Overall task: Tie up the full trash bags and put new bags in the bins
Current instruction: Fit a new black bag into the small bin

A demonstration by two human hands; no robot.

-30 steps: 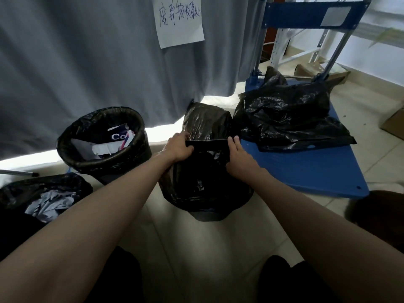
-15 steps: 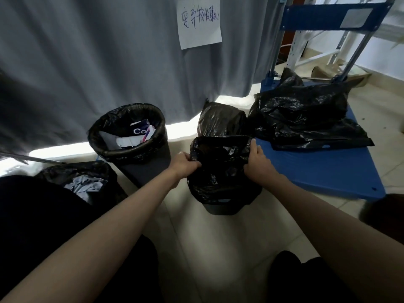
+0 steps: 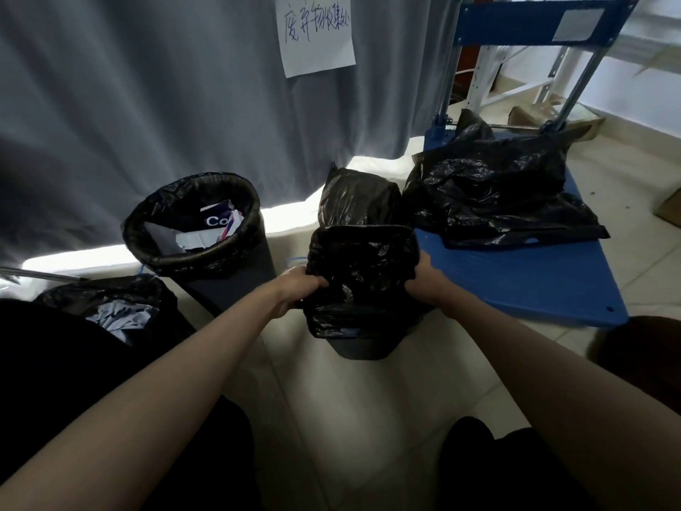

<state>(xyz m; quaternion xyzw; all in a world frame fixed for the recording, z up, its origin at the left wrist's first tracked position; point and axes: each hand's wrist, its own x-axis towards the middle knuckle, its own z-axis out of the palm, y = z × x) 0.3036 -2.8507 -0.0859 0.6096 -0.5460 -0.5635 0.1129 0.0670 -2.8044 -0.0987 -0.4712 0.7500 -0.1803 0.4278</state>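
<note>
- Small bin [image 3: 363, 350] stands on the tiled floor directly ahead of the person, between the taller bin [image 3: 228, 285] and the blue cart [image 3: 523, 285].
- New black bag [image 3: 363, 274] is draped over its mouth, its upper edge pulled open wide.
- Left hand [image 3: 300, 289] grips the bag's left side, fingers curled into the plastic. Right hand [image 3: 423, 280] grips the right side; fingers appear tucked into the film, partly hidden.
- Key relation: the bin rim lies just below and between both hands, equally near to each. Judged next move: draw the film down and outward over the rim.
- Room: open floor on the near side; a tied bag [image 3: 359, 197] sits close behind, the cart edge just beside on the right.
- The taller bin and a third bag [image 3: 107, 307] at far left show paper waste and look untied.
</note>
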